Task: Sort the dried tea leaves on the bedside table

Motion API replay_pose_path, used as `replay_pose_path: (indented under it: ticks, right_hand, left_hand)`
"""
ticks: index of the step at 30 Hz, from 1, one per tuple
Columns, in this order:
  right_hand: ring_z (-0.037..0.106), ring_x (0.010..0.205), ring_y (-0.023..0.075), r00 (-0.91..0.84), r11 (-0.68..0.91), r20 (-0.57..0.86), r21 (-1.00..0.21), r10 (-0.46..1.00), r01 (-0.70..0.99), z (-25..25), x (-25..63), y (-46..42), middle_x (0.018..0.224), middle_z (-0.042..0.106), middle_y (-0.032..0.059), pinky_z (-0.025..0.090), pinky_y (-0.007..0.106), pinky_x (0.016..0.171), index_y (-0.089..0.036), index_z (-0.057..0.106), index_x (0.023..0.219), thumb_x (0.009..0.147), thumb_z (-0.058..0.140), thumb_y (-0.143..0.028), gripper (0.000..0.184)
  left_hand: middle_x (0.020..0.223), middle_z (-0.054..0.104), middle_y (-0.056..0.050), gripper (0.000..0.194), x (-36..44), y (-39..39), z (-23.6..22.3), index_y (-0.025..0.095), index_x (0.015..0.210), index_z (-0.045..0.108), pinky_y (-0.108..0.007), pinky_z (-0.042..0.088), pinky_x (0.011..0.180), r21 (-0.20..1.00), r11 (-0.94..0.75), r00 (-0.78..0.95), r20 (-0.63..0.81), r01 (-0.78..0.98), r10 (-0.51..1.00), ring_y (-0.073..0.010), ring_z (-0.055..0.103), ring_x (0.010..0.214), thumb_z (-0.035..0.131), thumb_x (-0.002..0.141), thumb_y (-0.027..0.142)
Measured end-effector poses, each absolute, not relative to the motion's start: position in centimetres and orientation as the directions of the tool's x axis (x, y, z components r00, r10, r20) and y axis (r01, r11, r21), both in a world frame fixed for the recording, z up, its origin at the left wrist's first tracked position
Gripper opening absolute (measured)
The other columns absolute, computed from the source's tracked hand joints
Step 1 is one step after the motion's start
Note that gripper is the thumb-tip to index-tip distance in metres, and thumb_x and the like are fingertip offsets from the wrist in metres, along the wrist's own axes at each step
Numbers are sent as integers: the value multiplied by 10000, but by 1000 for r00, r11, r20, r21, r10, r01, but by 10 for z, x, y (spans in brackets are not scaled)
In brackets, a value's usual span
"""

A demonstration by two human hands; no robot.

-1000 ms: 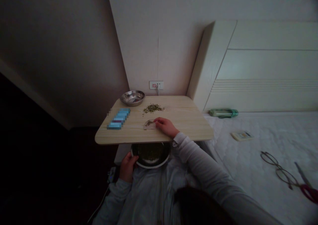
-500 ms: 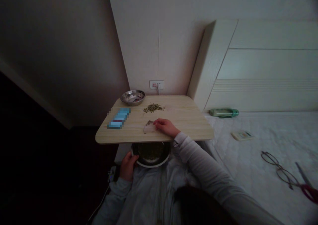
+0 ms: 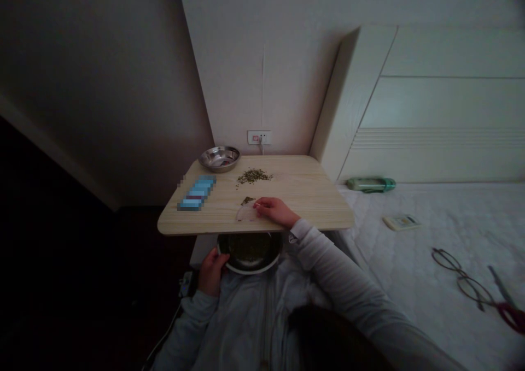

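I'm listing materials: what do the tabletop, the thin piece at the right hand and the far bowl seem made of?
Tabletop: wood or laminate, matte, pale grain. Thin piece: perhaps clear plastic; wood colour shows through. Far bowl: likely polished steel, reflective.

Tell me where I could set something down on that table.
Bare tabletop shows toward the right edge, past the right hand, and between the blurred blue item and clear piece. Green bits crowd the middle; the metal bowl fills the back left.
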State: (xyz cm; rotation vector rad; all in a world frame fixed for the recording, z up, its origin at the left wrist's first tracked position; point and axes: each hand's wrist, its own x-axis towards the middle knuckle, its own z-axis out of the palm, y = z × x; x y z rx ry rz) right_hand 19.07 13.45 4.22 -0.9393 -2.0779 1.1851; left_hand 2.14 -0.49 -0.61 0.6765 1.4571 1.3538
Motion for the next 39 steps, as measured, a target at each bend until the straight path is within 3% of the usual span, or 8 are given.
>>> replay_pose_path:
  ticks: [9,15,25,39]
  right_hand:
    - [467,585,71,-544,340,137,-894,828,293,43,188,135,652,548,7,353,199,592,-137,510,824,673,399,-342,278]
    - [462,580,73,-569,373,122,-859,814,350,44,189,134,634,551,1,347,203,594,-139,521,817,671,401,-327,267]
    - [472,585,73,-597,329,91,-895,797,303,41,189,136,634,556,-1,352,203,600,-143,516,832,668,407,-323,267]
    - [471,592,74,-617,349,86,-881,783,320,43,188,132,626,553,-4,350,204,614,-141,527,807,666,410,-318,256]
  left_hand:
    - [455,457,64,140,21,-5,-10,159,629,482,-186,286,407,945,210,-330,-287,-251,899,-67,410,416,531,524,238]
    - [438,451,71,126,21,-5,-9,165,624,480,-188,283,408,944,216,-339,-294,-249,894,-62,398,398,522,524,229]
    - [407,431,74,119,25,-5,0,162,560,467,-187,259,386,937,237,-365,-321,-258,874,-60,378,376,539,486,221]
    - [457,475,58,150,23,-5,-3,153,623,493,-196,290,410,945,230,-364,-304,-233,880,-74,419,417,531,504,236]
